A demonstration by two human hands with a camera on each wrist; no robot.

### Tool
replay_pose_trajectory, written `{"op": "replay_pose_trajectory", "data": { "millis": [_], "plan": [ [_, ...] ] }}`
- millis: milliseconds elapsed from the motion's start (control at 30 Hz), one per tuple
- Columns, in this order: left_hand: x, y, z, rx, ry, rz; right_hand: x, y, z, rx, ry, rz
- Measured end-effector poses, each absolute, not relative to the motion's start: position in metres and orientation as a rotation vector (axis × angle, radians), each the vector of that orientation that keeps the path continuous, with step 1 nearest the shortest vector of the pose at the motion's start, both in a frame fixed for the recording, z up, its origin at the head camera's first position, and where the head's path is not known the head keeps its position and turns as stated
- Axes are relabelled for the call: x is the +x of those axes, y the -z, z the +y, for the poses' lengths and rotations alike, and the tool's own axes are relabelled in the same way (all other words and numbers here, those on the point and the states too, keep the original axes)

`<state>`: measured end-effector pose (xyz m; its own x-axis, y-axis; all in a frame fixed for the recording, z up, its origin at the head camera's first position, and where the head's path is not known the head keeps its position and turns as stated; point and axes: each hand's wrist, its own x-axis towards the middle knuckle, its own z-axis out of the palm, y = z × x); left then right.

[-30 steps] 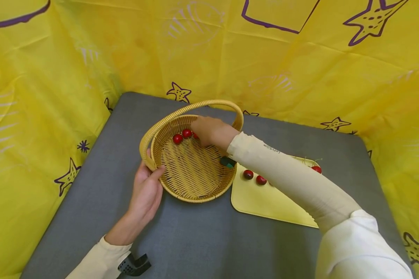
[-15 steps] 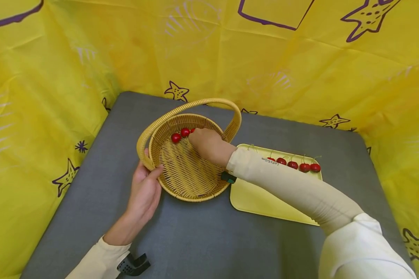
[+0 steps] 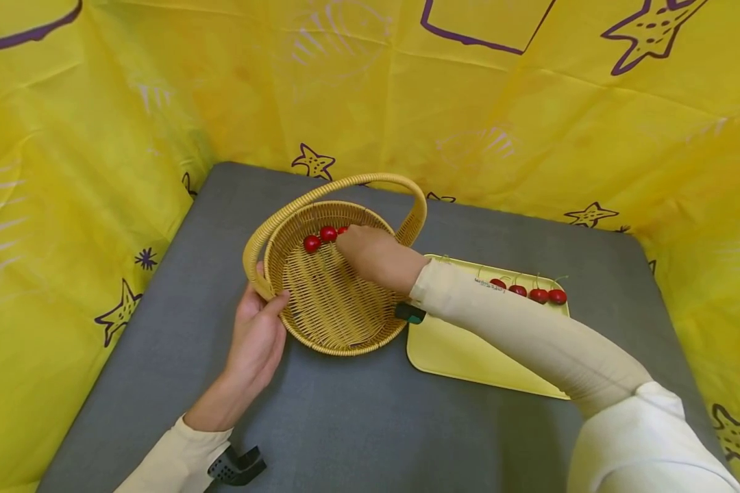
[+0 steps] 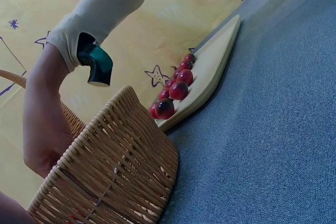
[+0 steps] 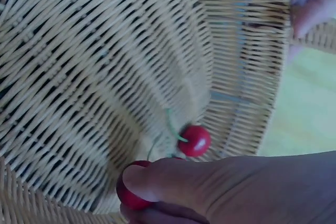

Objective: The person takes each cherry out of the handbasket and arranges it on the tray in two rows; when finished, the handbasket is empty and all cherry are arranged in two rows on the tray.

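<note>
My left hand (image 3: 261, 335) grips the near left side of a round wicker basket (image 3: 327, 308), its thumb over the rim by the foot of the arched handle. Inside the basket is my right hand (image 3: 376, 257), low at the far side. In the right wrist view its thumb and fingers pinch a dark red cherry (image 5: 131, 195). Beside that lies another cherry (image 5: 195, 140) with a green stem, close to the basket wall. From above, a red cherry (image 3: 312, 244) and a second cherry (image 3: 329, 234) show in a row left of my right hand, which partly covers a third.
A pale yellow tray (image 3: 456, 356) lies right of the basket, partly under my right forearm. Along its far edge sit several stemmed cherries (image 3: 538, 296); the left wrist view shows more cherries (image 4: 178, 90). Yellow patterned cloth (image 3: 370, 103) walls the grey table (image 3: 345, 424).
My right hand has drawn slightly nearer inside the basket, and its forearm has shifted over the tray, uncovering cherries at the far edge. My left hand keeps its hold.
</note>
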<state>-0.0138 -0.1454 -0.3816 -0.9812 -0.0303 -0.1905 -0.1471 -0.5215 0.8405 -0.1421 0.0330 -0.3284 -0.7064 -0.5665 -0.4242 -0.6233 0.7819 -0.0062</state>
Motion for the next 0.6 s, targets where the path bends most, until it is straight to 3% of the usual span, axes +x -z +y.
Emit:
{"op": "replay_pose_trajectory", "data": {
  "millis": [600],
  "plan": [
    [-0.013, 0.376, -0.142, -0.333, -2.63, 1.531, -0.131, 0.279, 0.084, -1.161, 0.424, 2.246]
  ]
}}
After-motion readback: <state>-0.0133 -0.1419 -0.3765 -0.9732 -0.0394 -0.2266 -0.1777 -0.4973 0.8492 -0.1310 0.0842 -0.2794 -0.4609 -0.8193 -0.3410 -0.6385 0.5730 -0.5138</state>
